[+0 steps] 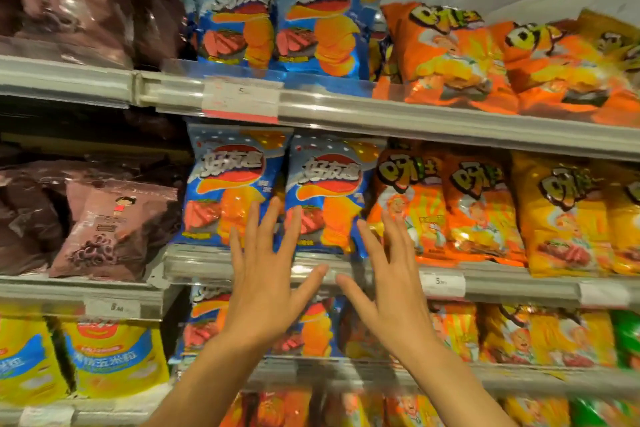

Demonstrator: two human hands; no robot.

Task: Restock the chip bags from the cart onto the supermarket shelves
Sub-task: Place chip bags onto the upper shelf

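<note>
Two blue chip bags stand side by side on the middle shelf point(214, 263): the left blue bag point(232, 180) and the right blue bag point(329, 187). My left hand point(266, 274) is raised in front of them with fingers straight and spread, its fingertips over the lower edges of both bags. My right hand point(388, 281) is likewise flat and spread, its fingertips at the lower right corner of the right blue bag. Neither hand holds anything. The cart is out of view.
More blue bags point(277, 24) fill the top shelf, with orange bags point(485, 59) to their right. Orange and yellow bags point(485, 211) sit right of my hands. Brown bags point(110, 225) lie on the left shelves, yellow bags point(110, 357) below them.
</note>
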